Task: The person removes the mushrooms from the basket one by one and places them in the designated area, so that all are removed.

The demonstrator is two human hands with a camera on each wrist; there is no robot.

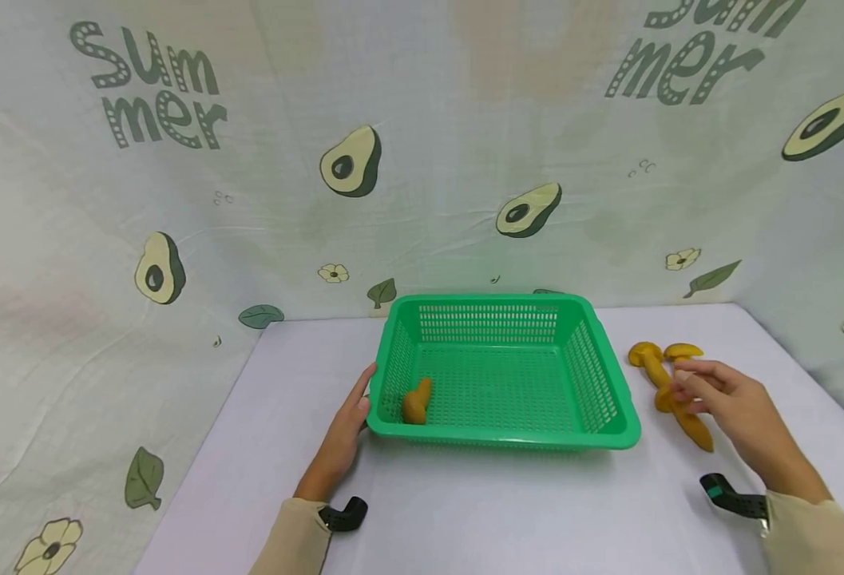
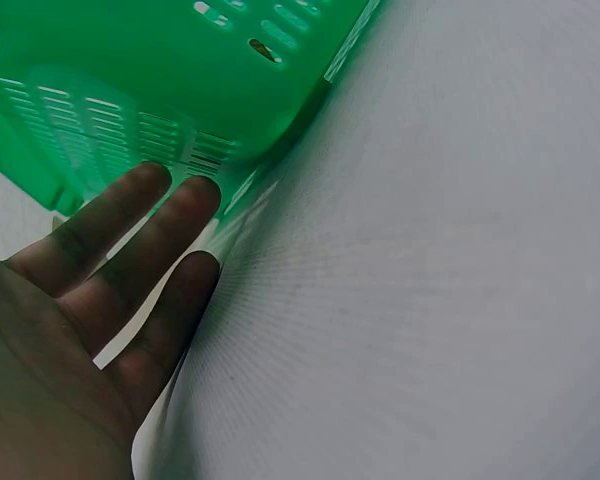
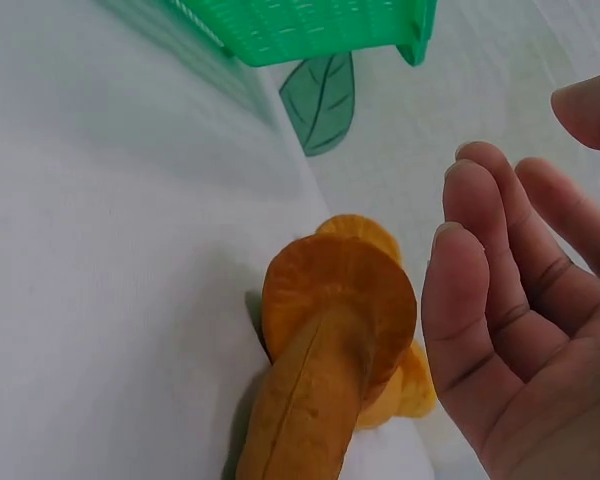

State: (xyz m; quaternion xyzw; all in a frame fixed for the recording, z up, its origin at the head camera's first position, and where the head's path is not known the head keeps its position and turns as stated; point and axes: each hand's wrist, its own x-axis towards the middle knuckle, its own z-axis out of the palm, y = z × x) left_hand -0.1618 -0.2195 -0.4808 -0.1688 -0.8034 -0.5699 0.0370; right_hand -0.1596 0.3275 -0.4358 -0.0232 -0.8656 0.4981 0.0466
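Note:
A green plastic basket (image 1: 501, 437) stands on the white table, with one orange-brown mushroom (image 1: 417, 402) inside at its near left corner. At the basket's left side is my left hand (image 1: 341, 435). In the left wrist view its fingers (image 2: 145, 240) are extended and lie against or close beside the perforated wall. My right hand (image 1: 734, 411) hovers over the mushrooms (image 1: 695, 429) right of the basket, thumb and fingers apart in the right wrist view, holding nothing. There, a large mushroom (image 3: 325, 340) lies beside the fingertips, with others partly hidden behind it.
The white table (image 1: 465, 511) meets a hanging cloth (image 1: 429, 160) printed with avocados and leaves at its back and sides. Black wrist straps (image 1: 734, 499) are on both wrists.

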